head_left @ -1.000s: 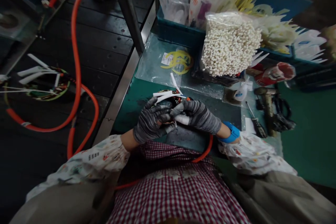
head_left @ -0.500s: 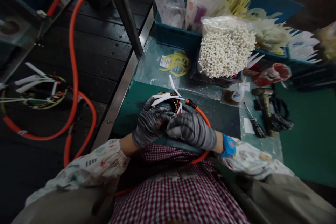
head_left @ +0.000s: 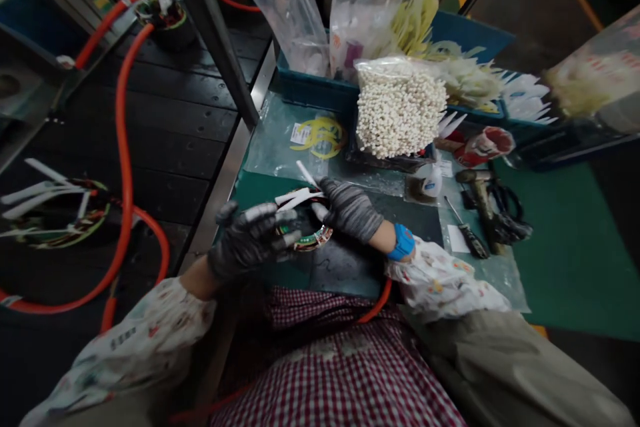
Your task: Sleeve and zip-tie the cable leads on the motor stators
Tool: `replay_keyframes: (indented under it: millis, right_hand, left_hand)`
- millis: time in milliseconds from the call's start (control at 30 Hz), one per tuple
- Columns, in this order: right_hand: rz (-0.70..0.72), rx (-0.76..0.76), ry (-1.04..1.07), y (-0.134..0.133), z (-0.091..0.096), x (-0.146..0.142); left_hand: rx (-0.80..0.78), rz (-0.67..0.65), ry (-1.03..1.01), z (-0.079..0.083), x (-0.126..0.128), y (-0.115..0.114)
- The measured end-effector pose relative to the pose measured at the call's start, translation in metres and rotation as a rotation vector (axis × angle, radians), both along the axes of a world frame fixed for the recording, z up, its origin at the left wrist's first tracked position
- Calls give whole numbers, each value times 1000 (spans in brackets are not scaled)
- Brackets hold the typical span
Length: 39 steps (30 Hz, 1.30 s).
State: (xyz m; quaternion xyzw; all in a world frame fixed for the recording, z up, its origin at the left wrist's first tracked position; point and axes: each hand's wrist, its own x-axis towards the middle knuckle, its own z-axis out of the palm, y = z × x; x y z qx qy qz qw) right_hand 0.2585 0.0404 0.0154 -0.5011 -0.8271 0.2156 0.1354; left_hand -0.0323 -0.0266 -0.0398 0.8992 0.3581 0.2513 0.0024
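Observation:
A ring-shaped motor stator (head_left: 316, 240) with copper windings and a green edge is on the work surface in front of me. White sleeves (head_left: 295, 199) lie across its upper side, one pointing up and away. My right hand (head_left: 353, 212), in a grey striped glove, grips the stator's far right side, its thumb inside the ring and fingers over the rim and leads. At the left side, my left hand (head_left: 250, 237) is gloved too, fingers spread and extended towards the ring; whether the fingertips touch it is unclear. An orange cable (head_left: 379, 300) shows below my right forearm.
Another stator (head_left: 95, 213) with an orange hose (head_left: 125, 140) lies on the dark slatted conveyor at left. A bag of white sticks (head_left: 400, 110) stands beyond the work. A screwdriver (head_left: 470, 233), a hammer (head_left: 487, 213) and a red can (head_left: 485, 145) lie to the right.
My left hand has come away leftward and its fingers have opened. My right hand has moved to the stator's far right rim. The ring's near edge now shows, and the view has shifted.

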Motion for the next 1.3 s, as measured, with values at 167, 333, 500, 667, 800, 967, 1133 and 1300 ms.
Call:
replay_keyframes:
  millis: [167,333,500,667,800,967,1133,1300]
  right_hand:
    - [368,80,-2,35,15,-18]
    - [26,335,30,17,41,25]
    - [-409,491,-55,24,48,58]
    - [-374,543,1,30,52,48]
    - [-225,519,305,-12,72,54]
    - [-371,93,661,-80,84,51]
    - [-487,53,734,-112,49,31]
    - [-442,-382,982,-143,33,41]
  left_hand:
    - [213,-251,117,23,-6,13]
    - [190,-209,6,25,21,3]
    - [226,56,-74,24,46,-10]
    - [211,86,-116,16,53,-10]
    - [220,46,-74,11,47,-9]
    - [241,40,-59,17,48,-8]
    - [214,39,-83,20,52,-10]
    - [186,69,-53,18,54,-14]
